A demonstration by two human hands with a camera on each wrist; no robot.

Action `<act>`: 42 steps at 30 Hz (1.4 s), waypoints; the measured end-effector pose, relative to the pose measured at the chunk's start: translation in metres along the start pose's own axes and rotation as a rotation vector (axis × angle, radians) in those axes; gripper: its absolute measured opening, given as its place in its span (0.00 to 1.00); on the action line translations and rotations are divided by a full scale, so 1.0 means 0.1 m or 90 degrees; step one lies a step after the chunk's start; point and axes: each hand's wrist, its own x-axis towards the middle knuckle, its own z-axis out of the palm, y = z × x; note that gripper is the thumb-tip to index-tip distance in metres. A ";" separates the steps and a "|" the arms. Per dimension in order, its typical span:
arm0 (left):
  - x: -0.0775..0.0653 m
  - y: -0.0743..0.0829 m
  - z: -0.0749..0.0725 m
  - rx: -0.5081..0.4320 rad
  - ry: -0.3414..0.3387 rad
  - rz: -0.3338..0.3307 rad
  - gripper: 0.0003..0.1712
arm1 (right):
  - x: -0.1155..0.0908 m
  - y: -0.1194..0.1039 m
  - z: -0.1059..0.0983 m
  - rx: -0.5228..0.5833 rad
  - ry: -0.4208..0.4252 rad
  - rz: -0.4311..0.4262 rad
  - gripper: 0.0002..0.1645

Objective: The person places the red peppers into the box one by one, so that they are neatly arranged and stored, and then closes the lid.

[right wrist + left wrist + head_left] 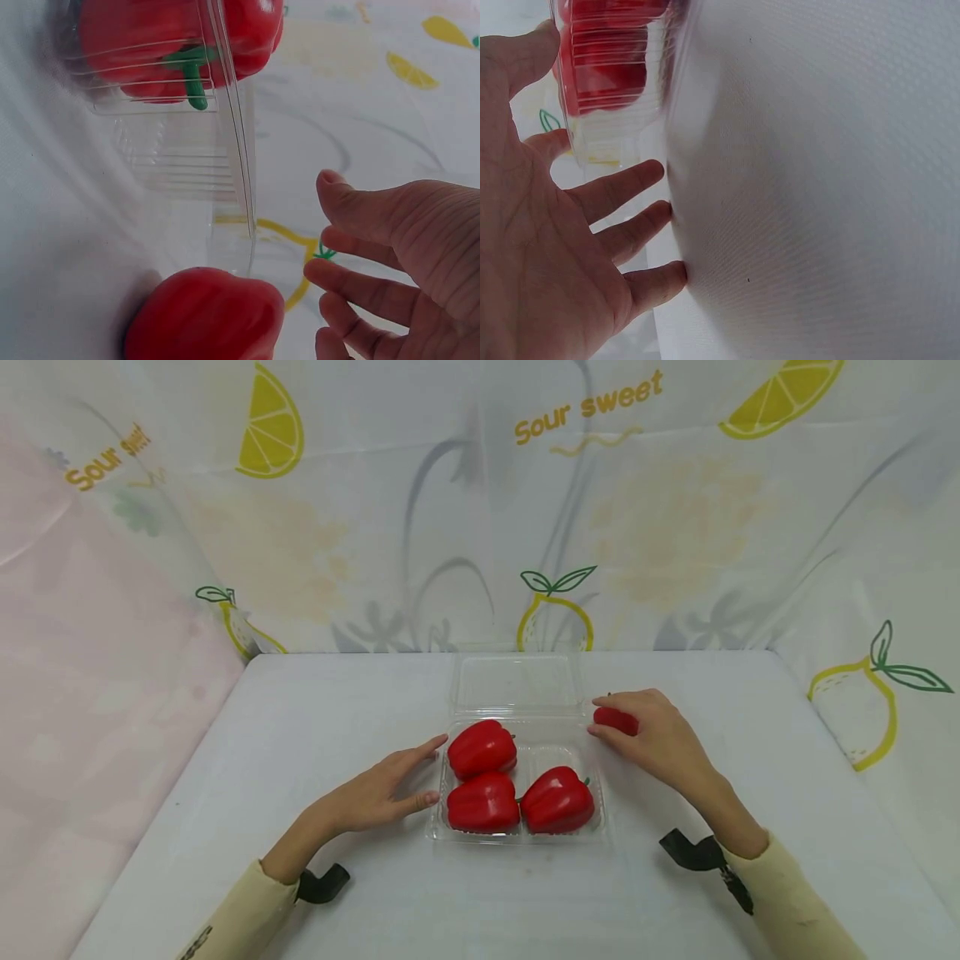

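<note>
The fourth red bell pepper (617, 720) lies on the table (300, 735) just right of the clear clamshell tray (600, 831), the right hand (651, 739) curved loosely around it, not yet clenched. It's glossy and rounded, so it could roll away. The left hand (378, 789) rests flat, fingers straight, against the tray's left side; the light tray could slide.
</note>
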 end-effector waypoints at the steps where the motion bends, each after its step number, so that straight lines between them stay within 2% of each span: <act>1: 0.00 0.00 0.00 0.001 0.001 -0.001 0.46 | 0.00 0.01 -0.01 0.001 0.000 -0.003 0.26; 12: 0.00 0.00 0.00 0.008 -0.004 -0.005 0.46 | -0.02 0.18 -0.07 0.001 -0.026 -0.010 0.27; 32: 0.01 -0.01 0.00 0.012 -0.003 -0.001 0.46 | -0.03 0.35 -0.07 0.013 -0.061 -0.018 0.32; 42: 0.00 -0.01 0.00 0.001 -0.005 -0.010 0.46 | -0.04 0.39 -0.13 -0.040 -0.088 -0.032 0.36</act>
